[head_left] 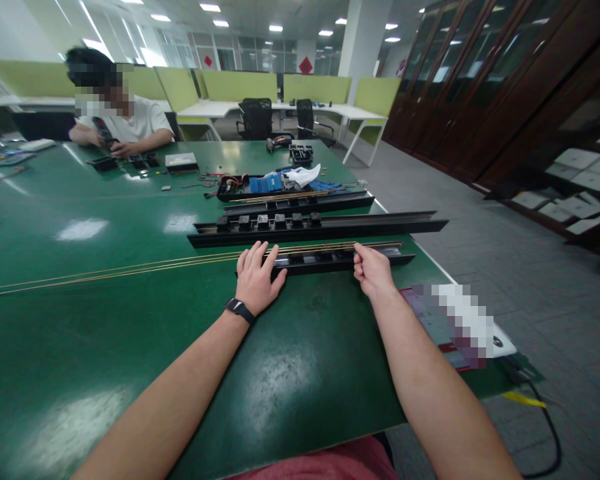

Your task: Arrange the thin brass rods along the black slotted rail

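Observation:
The nearest black channel rail (320,264) lies across the green table (190,373) in front of me. Long thin brass-coloured rods (180,265) run along its top and stretch far out to the left. My left hand (257,277), with a dark band at the wrist, rests flat over the rail's left end and the rods, fingers spread. At the rail's right part, my right hand (373,267) is closed in a pinch at the rods, thumb against forefinger. Its fingers hide the exact spot they grip.
Beyond lies a longer black rail (260,233) carrying several small blocks, then another rail (300,202) and a tray with blue parts (273,183). A power drill (279,143) stands farther back. A person (125,127) works at the far left. A pixelated item (460,320) sits at the right edge.

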A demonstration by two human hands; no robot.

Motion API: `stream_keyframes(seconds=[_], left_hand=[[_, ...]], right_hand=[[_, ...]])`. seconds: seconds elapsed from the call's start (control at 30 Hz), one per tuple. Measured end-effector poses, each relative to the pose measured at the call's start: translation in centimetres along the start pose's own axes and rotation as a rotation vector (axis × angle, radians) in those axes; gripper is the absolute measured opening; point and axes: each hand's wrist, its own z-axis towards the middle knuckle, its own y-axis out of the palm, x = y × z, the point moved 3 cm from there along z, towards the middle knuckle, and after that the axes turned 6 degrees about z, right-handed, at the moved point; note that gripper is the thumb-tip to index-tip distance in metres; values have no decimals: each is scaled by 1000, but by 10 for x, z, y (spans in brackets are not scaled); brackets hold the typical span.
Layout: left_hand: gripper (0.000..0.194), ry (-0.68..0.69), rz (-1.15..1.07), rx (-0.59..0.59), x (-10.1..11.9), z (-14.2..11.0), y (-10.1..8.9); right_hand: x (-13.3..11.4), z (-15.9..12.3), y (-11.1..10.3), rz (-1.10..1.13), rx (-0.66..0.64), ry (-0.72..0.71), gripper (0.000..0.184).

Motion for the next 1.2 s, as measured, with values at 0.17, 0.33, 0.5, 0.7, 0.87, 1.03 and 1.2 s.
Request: stream_keyframes(seconds=[0.17, 0.33, 0.5, 0.7, 0.87, 1.03, 1.2], left_hand=[[58, 3, 11, -2, 0, 0, 0], [58, 6, 10, -4, 0, 0, 1], [58, 9, 9, -4, 0, 0, 1], [57, 9, 17, -2, 0, 0, 0], [57, 10, 21, 2, 0, 0, 0], [57, 12, 24, 5, 1, 0, 0], [56, 17, 48, 1, 1, -1, 1]], right_hand=[[1, 0, 1, 1, -15, -7, 34], [1, 0, 1, -1, -5, -9, 37], [0, 2, -2, 12, 34, -11, 37], [0, 6, -6, 24, 52, -23, 35], [1, 4, -4, 11, 37, -5, 34], [1, 0, 0, -1, 1, -20, 33], [1, -1, 0, 0, 6, -15, 32]])
